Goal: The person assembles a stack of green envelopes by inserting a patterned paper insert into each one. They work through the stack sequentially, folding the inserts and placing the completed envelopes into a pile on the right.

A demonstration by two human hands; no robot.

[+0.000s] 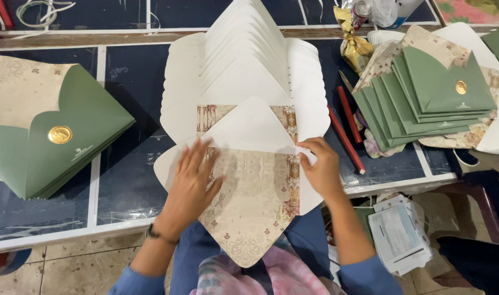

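From the head view, we saw our left hand (192, 177) lying flat, fingers spread, on the patterned inside of an unfolded envelope (255, 202) whose lower flap hung over the near edge of the dark surface (124, 186), toward our lap. Its grip was wide open, holding nothing, only pressing the paper down. Our right hand (321, 166) had its fingertips pinched narrow on the right side flap (304, 150) at the point where it met the white top flap (249, 128). Behind that envelope a row of white envelopes (244, 60) lay fanned and overlapping toward the far side. A stack of green folded envelopes with gold seals (47, 136) sat well to the left, and another fanned stack of green envelopes (430, 93) lay to the right, with a red pencil (345, 139) between it and the white row. Gold wrapping (354, 43) rested near the far right, and printed papers (397, 235) lay below the surface edge. We judged that the fold would go best with the flat palm keeping the sheet from sliding while the pinching fingers brought the flap along its crease, corners lined up before any pressing.
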